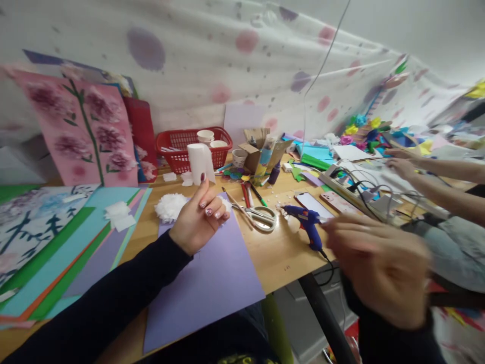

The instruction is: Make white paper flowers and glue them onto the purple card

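Observation:
My left hand (200,217) is raised over a sheet of purple paper (215,278), its fingers curled in. A small bit of white tissue (227,203) peeks out past the fingertips. Behind that wrist sits a fluffy white tissue flower (170,208) at the sheet's top edge. My right hand (381,265) is smeared by motion at the right, so its grip is unclear. Just left of its fingers lies a blue hot glue gun (307,222) on the table. White-handled scissors (262,219) and a pencil (242,212) rest between the hands.
At the back stand a red basket (172,155) with paper cups and a white paper roll (200,164). Coloured sheets (87,263) cover the left side. Phones (312,205) and a power strip (343,189) with cables lie right. Another person's arms (435,172) reach in there.

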{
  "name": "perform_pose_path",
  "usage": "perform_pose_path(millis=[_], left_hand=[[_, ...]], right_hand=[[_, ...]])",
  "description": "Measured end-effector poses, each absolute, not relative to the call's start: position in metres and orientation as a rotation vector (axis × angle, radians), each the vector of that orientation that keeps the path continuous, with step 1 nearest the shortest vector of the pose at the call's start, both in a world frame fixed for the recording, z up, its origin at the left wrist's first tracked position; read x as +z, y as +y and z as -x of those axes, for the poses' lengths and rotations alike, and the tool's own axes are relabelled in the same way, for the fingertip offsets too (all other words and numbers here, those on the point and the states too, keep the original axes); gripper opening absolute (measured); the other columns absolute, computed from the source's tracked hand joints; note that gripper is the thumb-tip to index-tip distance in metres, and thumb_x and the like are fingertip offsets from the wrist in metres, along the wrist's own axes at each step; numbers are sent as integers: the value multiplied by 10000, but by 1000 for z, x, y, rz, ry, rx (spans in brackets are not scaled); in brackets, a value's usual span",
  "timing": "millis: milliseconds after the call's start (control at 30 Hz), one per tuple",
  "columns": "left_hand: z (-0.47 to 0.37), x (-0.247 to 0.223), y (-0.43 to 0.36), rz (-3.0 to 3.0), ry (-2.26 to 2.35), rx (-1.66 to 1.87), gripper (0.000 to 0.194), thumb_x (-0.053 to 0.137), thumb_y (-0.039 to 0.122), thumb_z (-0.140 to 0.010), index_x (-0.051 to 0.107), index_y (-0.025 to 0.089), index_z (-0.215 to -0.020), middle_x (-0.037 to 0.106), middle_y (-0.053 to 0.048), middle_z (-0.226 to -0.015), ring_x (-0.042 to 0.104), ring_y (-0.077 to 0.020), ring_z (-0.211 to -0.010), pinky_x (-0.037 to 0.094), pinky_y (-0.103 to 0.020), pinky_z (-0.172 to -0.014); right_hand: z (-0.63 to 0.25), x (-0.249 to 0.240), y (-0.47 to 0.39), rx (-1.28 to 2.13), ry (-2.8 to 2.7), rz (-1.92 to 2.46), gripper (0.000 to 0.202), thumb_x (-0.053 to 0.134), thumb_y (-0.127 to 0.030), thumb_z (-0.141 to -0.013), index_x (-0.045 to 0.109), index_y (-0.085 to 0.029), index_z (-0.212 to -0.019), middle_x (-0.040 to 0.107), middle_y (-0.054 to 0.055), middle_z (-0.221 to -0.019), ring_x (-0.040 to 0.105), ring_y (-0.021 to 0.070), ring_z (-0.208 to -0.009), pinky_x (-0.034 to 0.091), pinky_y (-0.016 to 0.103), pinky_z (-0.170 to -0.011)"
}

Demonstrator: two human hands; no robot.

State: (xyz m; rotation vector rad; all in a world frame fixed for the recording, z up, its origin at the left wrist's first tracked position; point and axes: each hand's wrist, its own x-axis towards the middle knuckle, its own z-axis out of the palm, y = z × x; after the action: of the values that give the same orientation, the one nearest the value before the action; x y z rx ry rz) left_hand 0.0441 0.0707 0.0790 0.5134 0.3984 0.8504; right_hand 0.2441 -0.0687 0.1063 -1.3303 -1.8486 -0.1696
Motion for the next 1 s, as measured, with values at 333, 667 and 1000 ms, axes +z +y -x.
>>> perform_pose_path(millis=[333,667,1000], left_hand=[[-25,101,70,-479,260,912,610,258,383,-1001,280,179,-426,296,51,-353,364,-74,-365,414,-228,-532],[-24,57,93,-1162,737,965,365,487,355,-921,532,140,-631,573,10,-527,509,-76,-414,432,-181,-453],[6,39,87,-1543,824,384,550,442,696,-793,551,164,-708,335,87,-266,259,-70,-213,170,-164,-310]], right_hand=[[-128,20,17,1245,-1873,908,248,462,-374,-925,584,-163,-883,676,55,-785,655,149,-740,531,276,-709],[-136,14,5,1121,-1509,1006,355,487,-444,-915,589,-159,-729,519,-22,-548,490,97,-538,387,233,-588],[-128,10,2,1177,-1259,925,348,518,-449,-898,547,-176,-684,440,-39,-532,412,95,-511,356,237,-543]])
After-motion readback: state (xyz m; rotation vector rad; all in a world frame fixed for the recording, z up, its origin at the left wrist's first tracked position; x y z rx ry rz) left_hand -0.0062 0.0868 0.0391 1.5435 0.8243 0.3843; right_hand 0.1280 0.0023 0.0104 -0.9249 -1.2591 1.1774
